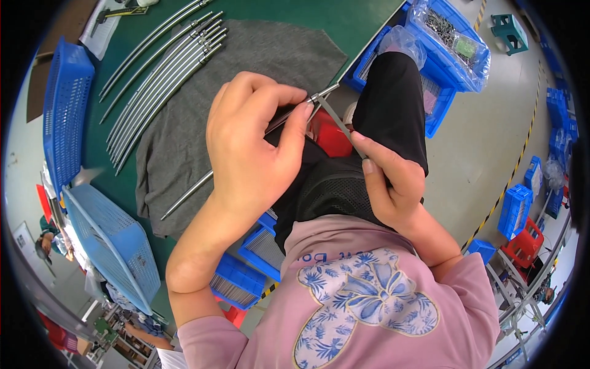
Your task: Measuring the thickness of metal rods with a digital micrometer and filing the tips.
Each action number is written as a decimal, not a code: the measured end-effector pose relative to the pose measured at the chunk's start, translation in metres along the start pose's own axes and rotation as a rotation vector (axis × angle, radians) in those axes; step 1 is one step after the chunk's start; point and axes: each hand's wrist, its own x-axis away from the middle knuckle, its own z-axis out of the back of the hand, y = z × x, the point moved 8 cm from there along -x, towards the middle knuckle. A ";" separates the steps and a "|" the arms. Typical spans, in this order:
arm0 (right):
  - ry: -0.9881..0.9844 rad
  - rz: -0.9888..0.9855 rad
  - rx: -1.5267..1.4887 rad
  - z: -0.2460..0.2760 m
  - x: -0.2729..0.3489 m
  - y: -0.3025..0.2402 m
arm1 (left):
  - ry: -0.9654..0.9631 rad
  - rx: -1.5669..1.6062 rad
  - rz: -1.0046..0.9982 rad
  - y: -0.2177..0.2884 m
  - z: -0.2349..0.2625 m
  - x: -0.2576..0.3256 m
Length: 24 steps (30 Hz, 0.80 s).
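Observation:
My left hand (252, 135) is closed around a long thin metal rod (187, 195), pinching it near its collared end between thumb and index finger. The rod slants from the grey cloth up to the right, its middle hidden behind the hand. In my right hand (393, 178) is a narrow flat file (335, 115), gripped between thumb and fingers. Its far end touches or crosses the rod beside the collar; the exact contact is too small to tell. Several similar metal rods (163, 80) lie side by side at the upper left, partly on the grey cloth (283, 55).
The green table (332, 15) carries a blue perforated basket (67, 111) and a lighter blue basket (114, 240) at left. A blue bin (452, 40) with small metal parts in plastic stands at upper right. Blue trays of rods (239, 286) sit below. A green stool (509, 32) is farther off.

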 end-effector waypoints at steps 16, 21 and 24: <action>0.067 0.206 0.341 -0.025 -0.028 -0.007 | -0.002 0.092 0.019 -0.001 -0.006 0.000; 0.046 0.252 0.338 -0.022 -0.003 0.000 | 0.024 0.082 0.010 -0.005 -0.004 -0.004; 0.027 0.303 0.305 -0.034 -0.018 -0.001 | 0.019 0.087 0.014 -0.005 -0.004 -0.002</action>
